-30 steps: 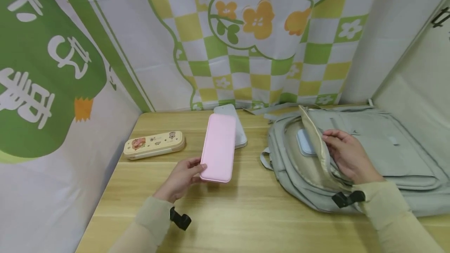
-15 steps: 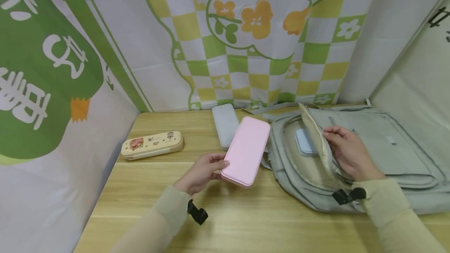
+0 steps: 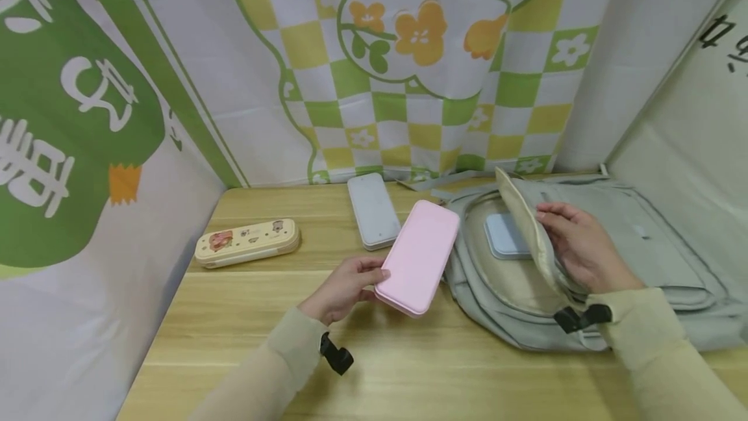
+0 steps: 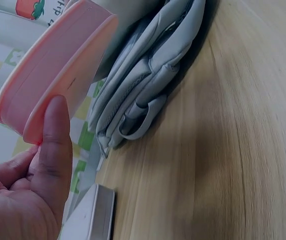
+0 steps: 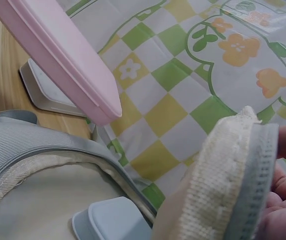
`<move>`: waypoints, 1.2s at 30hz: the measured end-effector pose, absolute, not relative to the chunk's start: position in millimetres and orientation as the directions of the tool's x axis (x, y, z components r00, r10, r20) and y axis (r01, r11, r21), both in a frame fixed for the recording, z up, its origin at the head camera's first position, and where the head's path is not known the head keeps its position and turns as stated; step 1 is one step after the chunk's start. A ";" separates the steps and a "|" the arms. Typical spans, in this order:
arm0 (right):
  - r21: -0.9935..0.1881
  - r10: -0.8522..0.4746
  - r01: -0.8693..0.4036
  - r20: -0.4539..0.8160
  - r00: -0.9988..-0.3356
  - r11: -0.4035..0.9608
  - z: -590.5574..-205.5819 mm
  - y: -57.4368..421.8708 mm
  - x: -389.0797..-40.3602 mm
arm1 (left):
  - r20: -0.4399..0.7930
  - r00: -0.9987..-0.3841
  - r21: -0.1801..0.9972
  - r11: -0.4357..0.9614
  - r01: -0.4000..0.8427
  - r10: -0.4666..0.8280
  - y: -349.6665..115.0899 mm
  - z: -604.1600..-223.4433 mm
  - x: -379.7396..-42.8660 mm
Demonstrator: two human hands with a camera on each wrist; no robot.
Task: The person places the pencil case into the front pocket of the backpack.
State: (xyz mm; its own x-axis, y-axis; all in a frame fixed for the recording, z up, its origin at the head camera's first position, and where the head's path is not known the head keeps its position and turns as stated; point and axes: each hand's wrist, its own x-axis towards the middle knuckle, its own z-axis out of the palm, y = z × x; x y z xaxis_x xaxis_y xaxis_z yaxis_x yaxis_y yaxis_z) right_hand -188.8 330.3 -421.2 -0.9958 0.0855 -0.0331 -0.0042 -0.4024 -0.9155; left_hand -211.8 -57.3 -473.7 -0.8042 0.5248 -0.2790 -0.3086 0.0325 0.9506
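Note:
My left hand (image 3: 349, 286) pinches the near left corner of a pink case (image 3: 418, 257), a long flat box with rounded edges, thumb on top. The case is held above the table, its far end beside the bag's opening. My right hand (image 3: 581, 245) grips the edge of the front flap (image 3: 528, 226) of a grey backpack (image 3: 654, 219) and lifts it away. Inside the compartment lies a light blue case (image 3: 506, 236), partly covered by the flap. In the right wrist view the pink case (image 5: 65, 60) hangs over the table near the bag's rim, apart from the blue case (image 5: 114, 220).
A grey-white case (image 3: 374, 210) lies on the wooden table (image 3: 263, 323) behind the pink one. Further left is a cream pencil case (image 3: 248, 243) with cartoon bears. A patterned curtain (image 3: 421, 109) stands along the back edge, and cloth walls enclose both sides.
My left hand has carried the pink case to the right, from in front of the grey-white case toward the backpack, and turned it slantwise. The right hand keeps holding the flap.

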 end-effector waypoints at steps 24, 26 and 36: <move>-0.938 0.049 -0.015 -0.002 -0.999 -0.347 -395.3 354.6 -186.3 | -0.268 -0.764 0.951 0.034 -0.307 0.587 6.6 -472.4 -219.1; -0.944 0.051 -0.021 0.005 -0.999 -0.330 -391.6 357.8 -185.1 | -0.268 -0.759 0.951 0.039 -0.306 0.594 12.4 -472.8 -220.2; -0.930 0.055 -0.062 0.046 -0.997 -0.363 -373.8 369.9 -182.0 | -0.270 -0.720 0.955 0.080 -0.287 0.639 44.3 -471.0 -225.5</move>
State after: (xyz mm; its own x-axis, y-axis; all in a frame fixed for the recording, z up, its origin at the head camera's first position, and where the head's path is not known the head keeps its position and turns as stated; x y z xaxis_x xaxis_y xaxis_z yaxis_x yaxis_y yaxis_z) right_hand -182.0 369.9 -373.8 -0.9975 0.0546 0.0456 -0.0624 -0.3626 -0.9299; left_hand -225.5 44.3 -471.0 -0.7204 0.6388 -0.2702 -0.2873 0.0797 0.9545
